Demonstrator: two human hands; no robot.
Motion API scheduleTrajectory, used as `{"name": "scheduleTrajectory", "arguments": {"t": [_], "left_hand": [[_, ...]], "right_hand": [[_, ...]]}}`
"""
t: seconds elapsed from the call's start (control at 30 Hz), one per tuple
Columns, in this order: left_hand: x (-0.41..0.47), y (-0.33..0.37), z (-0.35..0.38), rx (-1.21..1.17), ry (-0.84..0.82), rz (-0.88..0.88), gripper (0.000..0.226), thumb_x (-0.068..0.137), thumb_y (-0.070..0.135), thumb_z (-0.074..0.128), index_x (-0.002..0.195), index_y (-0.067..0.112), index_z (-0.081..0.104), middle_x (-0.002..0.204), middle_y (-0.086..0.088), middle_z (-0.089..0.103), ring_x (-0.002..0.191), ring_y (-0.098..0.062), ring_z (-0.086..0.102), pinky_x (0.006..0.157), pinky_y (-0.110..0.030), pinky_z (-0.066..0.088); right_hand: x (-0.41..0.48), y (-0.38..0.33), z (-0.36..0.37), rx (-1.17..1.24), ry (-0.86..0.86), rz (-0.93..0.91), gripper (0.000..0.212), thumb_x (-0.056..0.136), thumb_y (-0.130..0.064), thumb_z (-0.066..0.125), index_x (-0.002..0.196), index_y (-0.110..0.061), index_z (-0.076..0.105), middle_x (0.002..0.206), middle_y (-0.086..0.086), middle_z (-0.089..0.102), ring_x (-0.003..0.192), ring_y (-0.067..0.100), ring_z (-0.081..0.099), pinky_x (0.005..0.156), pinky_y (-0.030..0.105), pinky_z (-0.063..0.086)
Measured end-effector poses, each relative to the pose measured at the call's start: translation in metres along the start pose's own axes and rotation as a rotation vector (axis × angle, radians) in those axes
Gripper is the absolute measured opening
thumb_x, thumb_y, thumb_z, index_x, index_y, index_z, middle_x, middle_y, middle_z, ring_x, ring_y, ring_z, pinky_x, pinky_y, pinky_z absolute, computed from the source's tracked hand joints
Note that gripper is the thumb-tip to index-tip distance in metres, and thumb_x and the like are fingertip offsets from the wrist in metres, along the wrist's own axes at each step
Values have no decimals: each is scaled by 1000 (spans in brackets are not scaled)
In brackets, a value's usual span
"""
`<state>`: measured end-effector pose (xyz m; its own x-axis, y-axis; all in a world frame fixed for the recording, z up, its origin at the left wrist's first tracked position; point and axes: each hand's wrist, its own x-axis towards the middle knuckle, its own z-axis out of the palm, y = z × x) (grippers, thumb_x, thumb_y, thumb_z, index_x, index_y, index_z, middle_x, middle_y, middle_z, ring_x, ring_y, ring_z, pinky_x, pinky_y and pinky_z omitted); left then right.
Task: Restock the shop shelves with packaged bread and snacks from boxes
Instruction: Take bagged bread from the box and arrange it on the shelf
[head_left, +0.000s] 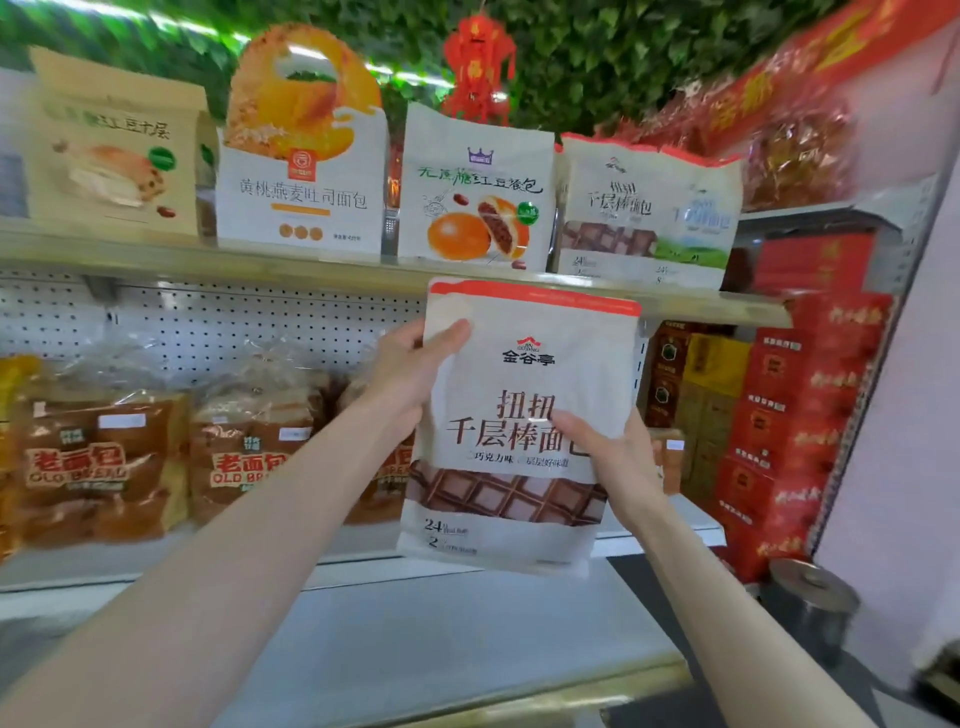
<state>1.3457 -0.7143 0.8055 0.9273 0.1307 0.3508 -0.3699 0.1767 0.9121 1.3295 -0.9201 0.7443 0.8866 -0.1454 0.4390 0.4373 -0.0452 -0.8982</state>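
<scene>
Below the top shelf (311, 270), both hands (410, 374) pinch a bread bag (524, 395) by its side edges; it looks light, soft, crinkly.

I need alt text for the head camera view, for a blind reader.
A person's left hand and right hand hold a white bread bag with a red top strip upright. Behind it, the upper shelf carries a row of bread bags; wrapped brown loaves sit on the lower shelf.
</scene>
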Motion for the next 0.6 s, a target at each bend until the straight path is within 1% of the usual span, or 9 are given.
{"name": "scheduleTrajectory", "arguments": {"t": [0.03, 0.07, 0.13, 0.2, 0.3, 0.37, 0.47, 0.53, 0.6], "left_hand": [[-3, 3, 11, -11, -21, 17, 21, 87, 22, 69, 106, 14, 67, 95, 0, 74, 78, -11, 72, 63, -26, 56], [-6, 4, 21, -18, -44, 45, 30, 85, 22, 71, 112, 12, 66, 98, 0, 74, 81, -11, 72, 65, -25, 57], [-12, 3, 41, 27, -69, 103, 54, 77, 22, 78, 125, 12, 57, 112, 2, 69, 93, -13, 70, 74, -29, 57], [-21, -3, 67, 92, -81, 108, 80, 64, 30, 85, 133, 20, 45, 121, 5, 62, 103, -13, 65, 86, -35, 55], [-35, -18, 107, 87, -149, 37, 109, 43, 39, 87, 140, 25, 39, 121, 6, 64, 109, -15, 64, 92, -39, 53], [-40, -25, 130, 100, -173, 23, 113, 42, 41, 89, 142, 29, 37, 121, 8, 64, 112, -16, 61, 97, -41, 50], [-42, -27, 157, 113, -172, 34, 110, 44, 43, 91, 140, 31, 40, 123, 9, 63, 114, -15, 60, 103, -44, 46], [-38, -21, 177, 99, -146, 71, 98, 50, 41, 90, 136, 29, 45, 121, 7, 65, 112, -16, 62, 101, -44, 48], [-30, -14, 193, 101, -123, 117, 83, 52, 39, 88, 126, 31, 51, 118, 7, 67, 107, -14, 65, 97, -40, 51]], "right_hand": [[2, -5, -11, 23, 11, -26, 67, 65, -32, 86, 124, -28, 54, 105, -11, 71, 93, 4, 69, 70, 17, 55], [3, -9, -23, 46, 19, -40, 61, 69, -27, 83, 123, -29, 55, 104, -11, 71, 91, 3, 69, 67, 16, 55], [6, -17, -47, 63, 44, -65, 55, 72, -21, 82, 119, -31, 56, 103, -11, 71, 90, 4, 69, 67, 18, 56], [10, -26, -76, 77, 55, -91, 52, 73, -19, 82, 117, -32, 57, 104, -10, 71, 91, 7, 70, 70, 23, 58], [20, -39, -119, 100, 55, -109, 48, 73, -19, 82, 112, -34, 59, 104, -6, 72, 90, 10, 71, 72, 28, 59], [27, -48, -142, 116, 50, -129, 50, 71, -19, 83, 114, -32, 60, 102, -6, 73, 89, 11, 72, 68, 27, 58], [40, -57, -169, 158, 46, -139, 54, 71, -17, 83, 120, -27, 60, 100, -7, 74, 88, 12, 72, 66, 26, 58], [55, -63, -185, 176, 32, -135, 52, 71, -19, 83, 116, -28, 61, 96, -7, 75, 86, 14, 73, 66, 28, 58], [72, -69, -195, 189, 23, -146, 44, 70, -19, 84, 107, -32, 63, 94, -7, 75, 86, 16, 73, 69, 32, 58]]}}
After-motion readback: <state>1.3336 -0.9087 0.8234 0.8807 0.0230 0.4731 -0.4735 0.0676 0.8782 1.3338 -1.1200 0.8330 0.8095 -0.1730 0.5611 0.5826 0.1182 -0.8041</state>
